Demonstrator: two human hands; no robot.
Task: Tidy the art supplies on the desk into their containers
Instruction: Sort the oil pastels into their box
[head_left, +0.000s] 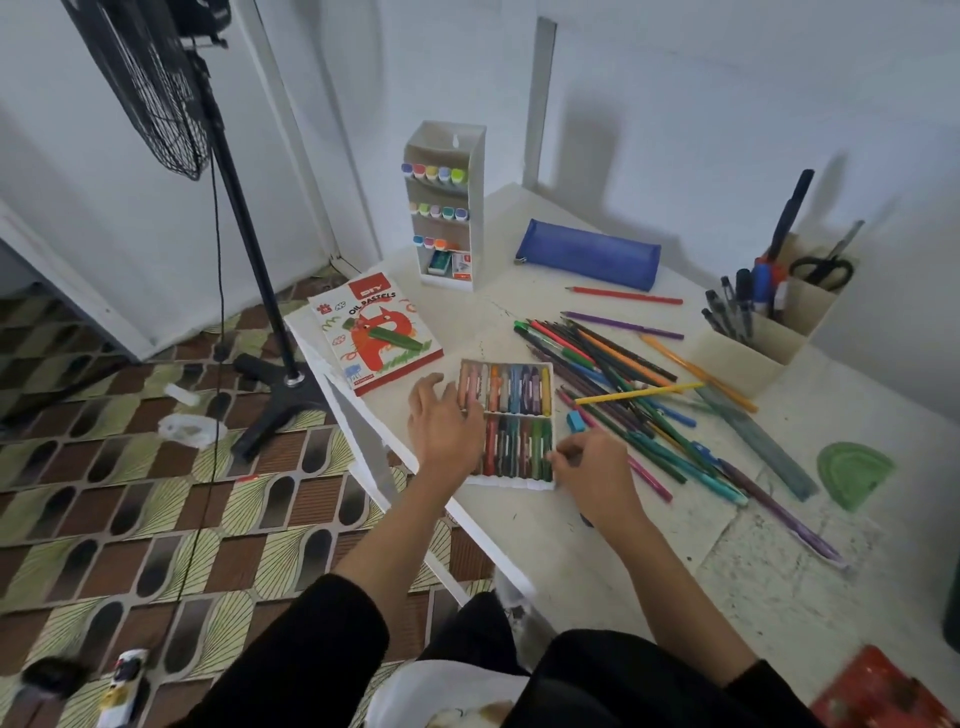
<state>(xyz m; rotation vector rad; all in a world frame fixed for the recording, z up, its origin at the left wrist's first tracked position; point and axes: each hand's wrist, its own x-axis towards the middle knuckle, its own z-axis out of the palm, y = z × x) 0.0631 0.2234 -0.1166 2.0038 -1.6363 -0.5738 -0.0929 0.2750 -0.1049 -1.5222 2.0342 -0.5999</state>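
An open white tray of oil pastels (511, 423) lies on the white desk (571, 540) in front of me, two rows of coloured sticks inside. My left hand (444, 423) rests on the tray's left side with straight fingers touching the pastels. My right hand (592, 467) is at the tray's lower right corner, its fingers curled and pinching near the tray's edge; what they pinch is hidden. The oil pastels box lid (374, 335) lies to the upper left with a green pastel on it. A heap of coloured pencils (623, 384) lies to the right.
A white marker rack (447, 208) stands at the back, a blue pencil case (589, 254) beside it. A beige pen holder (769, 332) with pens and scissors is at right. A grey ruler (758, 441), green protractor (852, 473) and blue sharpener (575, 420) lie nearby. A fan stand (249, 260) rises left of the desk.
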